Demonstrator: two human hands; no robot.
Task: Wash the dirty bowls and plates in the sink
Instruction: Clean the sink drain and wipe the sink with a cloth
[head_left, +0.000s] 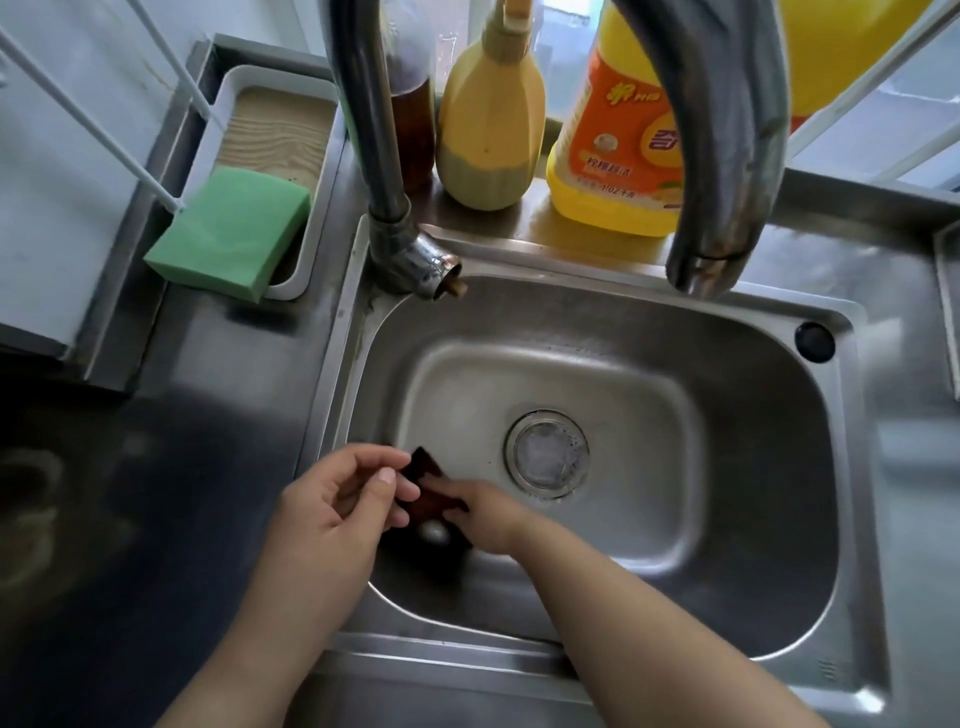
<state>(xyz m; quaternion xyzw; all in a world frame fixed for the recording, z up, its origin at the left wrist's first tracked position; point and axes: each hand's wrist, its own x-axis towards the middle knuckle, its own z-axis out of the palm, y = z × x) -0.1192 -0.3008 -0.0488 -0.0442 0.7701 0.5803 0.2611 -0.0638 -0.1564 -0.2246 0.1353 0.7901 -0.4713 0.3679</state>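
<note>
A steel sink (753, 364) fills the middle of the head view, and no bowl or plate shows in it. Low at its left wall, my left hand (337, 499) and my right hand (483, 514) meet around a small dark reddish-brown thing (423, 467). The right hand's fingers grip it from the right. The left hand's thumb and fingertips curl at its left edge. What the dark thing is I cannot tell. The round drain strainer (548, 452) lies just right of the hands.
The tap spout (722, 156) arches over the basin's back right, and its base (410, 249) stands at the back left. A green sponge (234, 234) leans in a white tray (306, 171) on the left. Bottles, including orange dish soap (613, 135), line the back ledge.
</note>
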